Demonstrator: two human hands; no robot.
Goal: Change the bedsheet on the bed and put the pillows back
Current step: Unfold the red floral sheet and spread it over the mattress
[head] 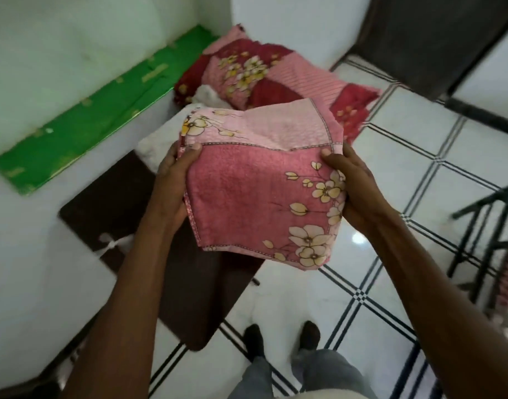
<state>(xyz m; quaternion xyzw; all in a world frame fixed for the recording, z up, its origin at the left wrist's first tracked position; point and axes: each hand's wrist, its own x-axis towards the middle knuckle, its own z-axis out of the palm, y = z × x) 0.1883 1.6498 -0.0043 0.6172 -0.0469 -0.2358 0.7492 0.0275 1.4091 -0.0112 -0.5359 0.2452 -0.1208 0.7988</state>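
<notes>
A folded pink bedsheet (255,185) with cream flowers is held in front of me at waist height, over the floor. My left hand (175,180) grips its left edge and my right hand (353,185) grips its right edge, thumbs on top. Behind it, in the corner, lie red and pink floral pillows (264,79) piled on the floor. A white cloth or pillow (160,136) shows just past the sheet's left side. The bed itself is hard to make out.
A dark brown stool or low table (126,203) stands below my left arm. A green strip (83,116) runs along the white wall at left. A dark metal frame (483,226) stands at the right. The floor (419,133) is white tile with black lines.
</notes>
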